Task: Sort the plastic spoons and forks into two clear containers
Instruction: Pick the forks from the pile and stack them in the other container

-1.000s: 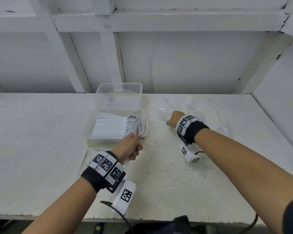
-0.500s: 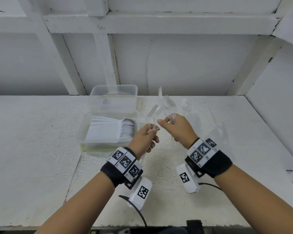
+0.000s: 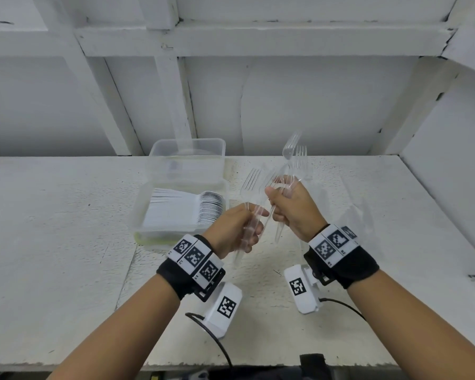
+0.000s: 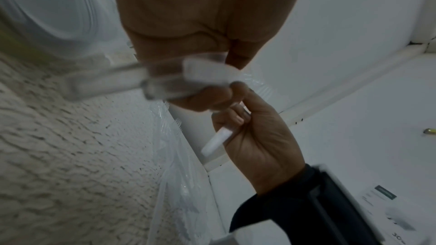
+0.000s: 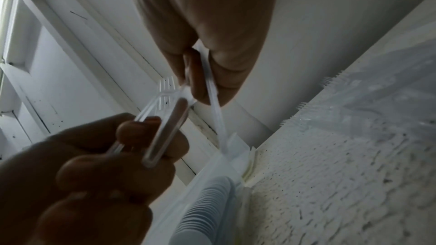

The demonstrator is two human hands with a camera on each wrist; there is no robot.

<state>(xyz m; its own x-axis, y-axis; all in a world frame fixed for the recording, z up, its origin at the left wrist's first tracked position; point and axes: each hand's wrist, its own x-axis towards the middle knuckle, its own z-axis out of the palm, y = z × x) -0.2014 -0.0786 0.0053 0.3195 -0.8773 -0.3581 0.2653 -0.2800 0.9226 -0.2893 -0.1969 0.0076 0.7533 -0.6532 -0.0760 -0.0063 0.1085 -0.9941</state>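
Head view: at frame centre, above the tabletop (image 3: 66,242), the left hand (image 3: 232,229) curled its grip round clear forks (image 3: 250,185); the right hand (image 3: 294,207) clutched more cutlery. Left of them, spoons (image 3: 209,207) filled the near container (image 3: 140,215). Wrist views: both grips closed round handles.

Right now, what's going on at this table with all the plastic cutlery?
A person is sorting clear cutlery. The left hand grips a few forks by their handles, and the right hand holds more cutlery beside it, above the table. The near container already holds stacked spoons.
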